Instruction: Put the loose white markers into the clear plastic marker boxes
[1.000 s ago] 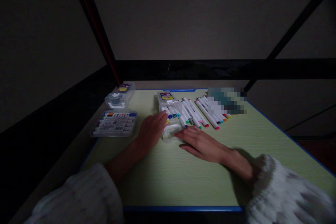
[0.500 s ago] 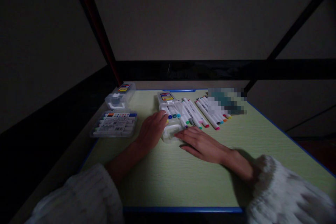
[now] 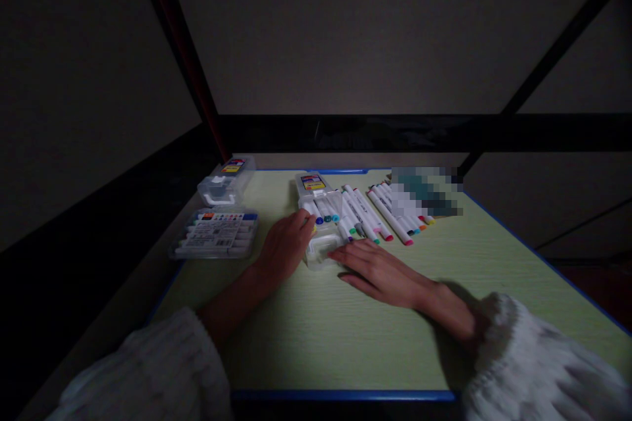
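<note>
A clear plastic marker case (image 3: 323,251) lies open in the middle of the table, with several white markers (image 3: 326,210) in it, their coloured caps toward me. My left hand (image 3: 285,245) is closed at the case's left side, its bent fingers pressed together over the edge beside the marker caps. The left thumb and fingertips are partly hidden. My right hand (image 3: 379,273) lies palm down with fingers stretched out, its fingertips touching the case's near right corner. Right of the case, several loose white markers (image 3: 365,214) lie side by side on the table.
A closed case full of markers (image 3: 217,235) lies at the left edge, with another clear case (image 3: 227,181) behind it. More markers (image 3: 395,210) and a blurred-out greenish item (image 3: 424,191) are at the back right. The pale green table (image 3: 340,348) has a blue edge.
</note>
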Demonstrator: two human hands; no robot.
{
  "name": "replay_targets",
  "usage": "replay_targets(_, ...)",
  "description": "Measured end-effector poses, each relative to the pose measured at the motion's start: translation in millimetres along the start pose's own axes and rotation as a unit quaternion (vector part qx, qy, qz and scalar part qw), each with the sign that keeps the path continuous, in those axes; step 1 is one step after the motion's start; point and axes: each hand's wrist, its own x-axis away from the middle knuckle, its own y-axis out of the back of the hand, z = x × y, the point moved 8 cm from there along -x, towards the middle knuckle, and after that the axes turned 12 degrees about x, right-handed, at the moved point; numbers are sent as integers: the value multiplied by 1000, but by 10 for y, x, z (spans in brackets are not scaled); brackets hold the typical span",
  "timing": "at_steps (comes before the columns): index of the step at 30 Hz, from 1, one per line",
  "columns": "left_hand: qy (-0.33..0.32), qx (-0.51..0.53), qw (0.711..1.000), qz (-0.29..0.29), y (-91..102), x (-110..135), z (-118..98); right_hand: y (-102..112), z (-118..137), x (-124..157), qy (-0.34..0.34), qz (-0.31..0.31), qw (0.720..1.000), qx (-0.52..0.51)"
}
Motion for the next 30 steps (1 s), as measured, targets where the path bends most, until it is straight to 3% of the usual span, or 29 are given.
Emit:
replay_targets(7, -20, 20, 999, -46, 26, 37, 11, -10, -7, 8, 1, -4, 1000, 1)
replay_targets(30, -52, 5, 995, -81, 74, 50, 2, -9, -2, -1, -3, 7, 1000, 2)
